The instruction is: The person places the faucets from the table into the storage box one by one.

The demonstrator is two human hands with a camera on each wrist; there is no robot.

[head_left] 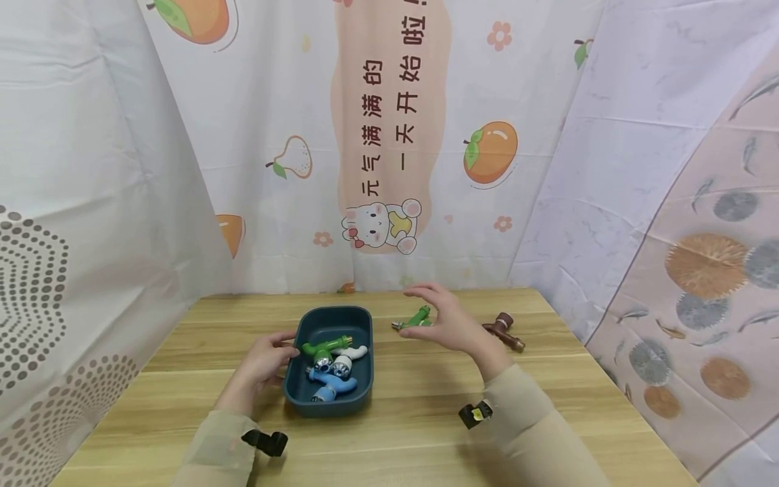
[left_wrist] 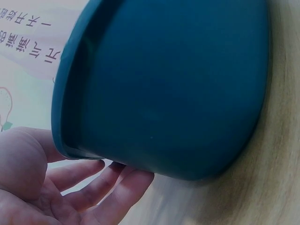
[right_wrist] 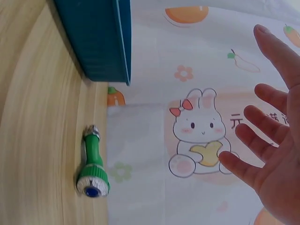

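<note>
A dark teal plastic tub [head_left: 335, 316] stands on the table with toy-like taps inside: a green tap [head_left: 327, 346], a white tap [head_left: 351, 353] and a blue tap [head_left: 333, 383]. My left hand [head_left: 268, 362] holds the tub's left side, thumb at the rim and fingers against the outer wall [left_wrist: 159, 93]. Right of the tub, my right hand [head_left: 447, 321] is raised with thumb and fingers spread wide, holding nothing. Near it another green tap [right_wrist: 93, 161] with silver ends lies on the table, partly hidden by the hand in the head view.
A brown tap [head_left: 502, 330] lies on the table right of my right hand. The wooden table [head_left: 402, 433] ends at a printed curtain [head_left: 286, 223] behind, and further cloth hangs at both sides. Each sleeve has a black wrist strap mount [head_left: 268, 443].
</note>
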